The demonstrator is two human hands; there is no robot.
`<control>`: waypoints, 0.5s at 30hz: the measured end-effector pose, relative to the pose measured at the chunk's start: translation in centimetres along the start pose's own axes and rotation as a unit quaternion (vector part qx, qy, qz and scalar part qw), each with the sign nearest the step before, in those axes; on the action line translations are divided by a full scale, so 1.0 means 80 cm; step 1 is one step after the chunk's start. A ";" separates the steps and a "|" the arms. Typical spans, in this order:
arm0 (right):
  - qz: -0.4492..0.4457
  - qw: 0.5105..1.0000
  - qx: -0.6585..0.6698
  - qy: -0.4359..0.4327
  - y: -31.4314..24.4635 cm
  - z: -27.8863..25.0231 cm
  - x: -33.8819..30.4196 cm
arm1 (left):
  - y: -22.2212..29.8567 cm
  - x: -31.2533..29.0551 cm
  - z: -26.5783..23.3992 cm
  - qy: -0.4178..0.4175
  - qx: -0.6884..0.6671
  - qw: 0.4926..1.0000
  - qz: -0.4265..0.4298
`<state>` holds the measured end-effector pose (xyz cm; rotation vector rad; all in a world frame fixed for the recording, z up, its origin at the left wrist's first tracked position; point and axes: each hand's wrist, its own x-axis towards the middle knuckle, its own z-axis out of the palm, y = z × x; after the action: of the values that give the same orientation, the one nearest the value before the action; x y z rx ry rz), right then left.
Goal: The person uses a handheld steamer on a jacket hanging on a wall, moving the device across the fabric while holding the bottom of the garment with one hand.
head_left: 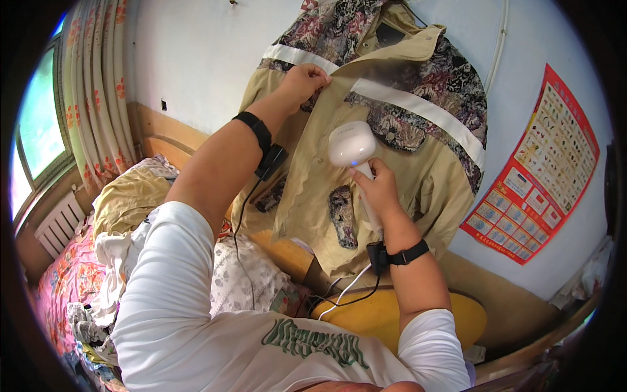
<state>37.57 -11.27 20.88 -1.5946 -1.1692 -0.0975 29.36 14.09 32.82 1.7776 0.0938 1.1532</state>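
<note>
A khaki jacket with dark patterned shoulders and white stripes hangs against the wall in front of me. My left hand pinches the edge of its front opening near the chest stripe. In my right hand is a white handheld garment steamer, gripped by its handle, with a small blue light on it. The steamer's rounded head is over the jacket's front, below the stripe; whether it touches the cloth I cannot tell. A white cord runs down from the handle.
A red poster is on the wall to the right. Piled clothes lie on a bed at the left, near a patterned curtain and window. Below the jacket is a yellow rounded surface. Black devices with cables are strapped to both my wrists.
</note>
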 end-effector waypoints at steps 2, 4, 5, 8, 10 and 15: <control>0.007 1.000 -0.006 -0.005 0.002 0.006 -0.010 | 0.002 -0.003 0.003 0.002 0.002 1.000 0.004; 0.014 1.000 -0.012 -0.012 0.009 0.009 -0.019 | 0.008 -0.006 0.007 0.004 0.004 1.000 0.008; 0.002 1.000 -0.009 -0.014 0.017 0.011 -0.024 | 0.015 -0.010 0.009 -0.009 0.013 1.000 -0.014; -0.049 0.999 -0.007 0.010 0.031 0.019 -0.028 | 0.021 -0.015 0.016 -0.025 0.000 0.999 -0.040; -0.089 0.995 -0.005 0.036 0.031 0.023 -0.027 | 0.019 -0.014 0.015 -0.026 -0.021 0.999 -0.044; 0.027 0.998 0.015 0.055 0.028 0.041 -0.018 | 0.005 -0.019 0.009 -0.038 -0.051 0.998 -0.002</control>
<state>36.82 -9.44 17.17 -1.5724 -1.0374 -0.1301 28.92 12.59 32.10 1.7286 -0.0059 1.0666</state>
